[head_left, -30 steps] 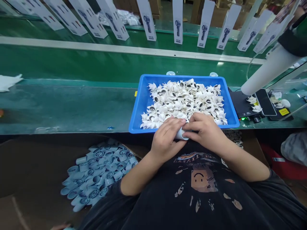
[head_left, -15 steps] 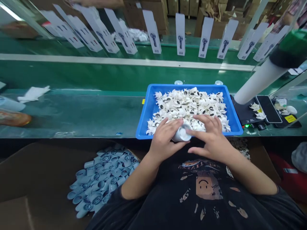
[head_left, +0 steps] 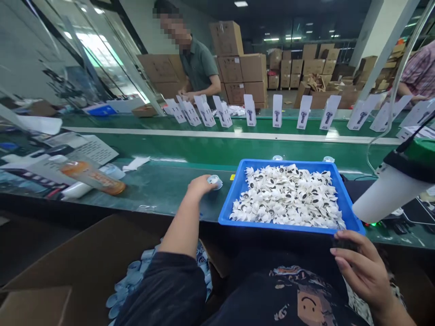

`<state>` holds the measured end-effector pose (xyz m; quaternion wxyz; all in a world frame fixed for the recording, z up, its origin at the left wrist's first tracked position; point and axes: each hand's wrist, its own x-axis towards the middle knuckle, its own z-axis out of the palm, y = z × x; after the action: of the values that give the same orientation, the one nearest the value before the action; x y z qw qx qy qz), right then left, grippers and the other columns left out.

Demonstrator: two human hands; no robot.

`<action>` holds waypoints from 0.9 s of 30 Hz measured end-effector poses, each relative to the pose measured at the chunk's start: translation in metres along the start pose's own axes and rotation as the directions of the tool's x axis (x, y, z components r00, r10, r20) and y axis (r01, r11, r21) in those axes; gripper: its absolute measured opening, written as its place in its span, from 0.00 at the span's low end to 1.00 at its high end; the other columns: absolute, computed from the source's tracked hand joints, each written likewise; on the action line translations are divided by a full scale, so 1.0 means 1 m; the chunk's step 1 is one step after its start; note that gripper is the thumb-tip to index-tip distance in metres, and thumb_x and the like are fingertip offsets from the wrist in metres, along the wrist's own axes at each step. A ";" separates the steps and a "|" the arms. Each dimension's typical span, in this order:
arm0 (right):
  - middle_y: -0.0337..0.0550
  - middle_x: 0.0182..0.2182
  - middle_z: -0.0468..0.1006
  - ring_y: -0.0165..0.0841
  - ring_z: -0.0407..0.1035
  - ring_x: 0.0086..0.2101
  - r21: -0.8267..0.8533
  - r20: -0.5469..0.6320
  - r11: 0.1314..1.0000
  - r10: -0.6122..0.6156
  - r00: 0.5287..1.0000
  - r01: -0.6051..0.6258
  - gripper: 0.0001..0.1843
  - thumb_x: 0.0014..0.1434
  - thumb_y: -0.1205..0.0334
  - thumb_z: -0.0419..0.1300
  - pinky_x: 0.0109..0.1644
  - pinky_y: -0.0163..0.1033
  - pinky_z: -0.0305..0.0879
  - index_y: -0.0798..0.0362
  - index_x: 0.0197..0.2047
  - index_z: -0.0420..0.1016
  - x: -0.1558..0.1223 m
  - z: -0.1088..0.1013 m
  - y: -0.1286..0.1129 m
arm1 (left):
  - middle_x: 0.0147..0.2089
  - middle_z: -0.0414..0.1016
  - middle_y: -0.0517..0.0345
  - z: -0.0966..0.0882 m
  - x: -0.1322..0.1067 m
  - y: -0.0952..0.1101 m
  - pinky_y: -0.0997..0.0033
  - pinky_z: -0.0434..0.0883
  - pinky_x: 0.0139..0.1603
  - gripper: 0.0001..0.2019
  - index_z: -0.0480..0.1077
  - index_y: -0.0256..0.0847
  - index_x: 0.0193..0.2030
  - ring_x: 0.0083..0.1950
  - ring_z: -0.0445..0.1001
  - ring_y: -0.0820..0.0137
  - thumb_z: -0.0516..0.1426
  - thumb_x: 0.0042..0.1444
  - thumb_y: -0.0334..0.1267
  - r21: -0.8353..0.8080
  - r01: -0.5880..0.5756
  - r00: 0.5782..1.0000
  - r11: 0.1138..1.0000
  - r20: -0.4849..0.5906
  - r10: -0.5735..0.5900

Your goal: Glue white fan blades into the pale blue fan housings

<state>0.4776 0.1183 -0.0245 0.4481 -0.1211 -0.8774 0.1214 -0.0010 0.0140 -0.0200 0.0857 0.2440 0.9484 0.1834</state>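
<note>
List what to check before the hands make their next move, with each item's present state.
1. Left hand in contact with the pale blue part: ok.
2. Pale blue part resting on the bench: cannot tell; the fingers hide its base.
3. White bladed parts contained in the blue tray: ok.
4. Right hand free of any object: cannot tell; something dark shows at its fingertips.
5. Bottle upright: not ok; it lies on its side.

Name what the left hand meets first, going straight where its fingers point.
Likely the left side of the blue tray, with the pale-blue part held in the left hand leading; depth is unclear.
</note>
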 end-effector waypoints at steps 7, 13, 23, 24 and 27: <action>0.49 0.43 0.78 0.37 0.79 0.38 -0.029 -0.064 0.999 0.017 0.998 -0.019 0.07 0.58 0.66 0.61 0.39 0.41 0.80 0.47 0.36 0.81 0.006 -0.006 -0.001 | 0.56 0.72 0.48 0.012 0.042 0.044 0.55 0.76 0.51 0.18 0.68 0.38 0.56 0.53 0.75 0.60 0.60 0.63 0.43 -0.109 -0.166 0.986 0.980 -0.026 0.164; 0.49 0.45 0.77 0.37 0.78 0.39 -0.059 -0.033 0.994 0.088 0.996 -0.090 0.08 0.59 0.68 0.61 0.41 0.41 0.80 0.48 0.38 0.81 -0.012 -0.015 0.001 | 0.58 0.70 0.47 -0.014 -0.023 -0.045 0.52 0.73 0.56 0.18 0.68 0.35 0.55 0.56 0.73 0.60 0.58 0.65 0.44 -0.221 -0.408 0.911 0.886 -0.162 0.379; 0.47 0.41 0.79 0.37 0.78 0.36 0.089 0.022 0.990 0.110 0.994 -0.112 0.09 0.58 0.69 0.60 0.39 0.41 0.79 0.48 0.38 0.80 0.003 0.003 0.014 | 0.55 0.78 0.53 -0.003 -0.057 -0.122 0.50 0.59 0.70 0.09 0.73 0.55 0.31 0.67 0.66 0.52 0.56 0.42 0.49 -0.251 -0.388 0.920 0.887 -0.170 0.354; 0.47 0.41 0.79 0.37 0.78 0.36 0.103 0.030 0.990 0.096 0.995 -0.099 0.09 0.58 0.69 0.60 0.39 0.41 0.79 0.48 0.38 0.80 0.006 0.005 0.014 | 0.57 0.77 0.53 0.000 -0.060 -0.114 0.49 0.60 0.70 0.10 0.73 0.54 0.33 0.67 0.66 0.53 0.55 0.43 0.49 -0.251 -0.356 0.931 0.900 -0.180 0.318; 0.48 0.42 0.78 0.36 0.78 0.37 0.129 0.046 0.989 0.060 0.997 -0.065 0.08 0.59 0.69 0.60 0.40 0.41 0.78 0.49 0.38 0.80 0.008 0.008 0.017 | 0.59 0.75 0.51 0.011 -0.056 -0.076 0.42 0.60 0.69 0.15 0.74 0.50 0.43 0.67 0.65 0.50 0.57 0.49 0.48 -0.248 -0.242 0.962 0.938 -0.191 0.197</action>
<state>0.4688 0.1358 -0.0285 0.4323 -0.1162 -0.8726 0.1951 0.0178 -0.0721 -0.0551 0.0193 0.3189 0.8852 0.3383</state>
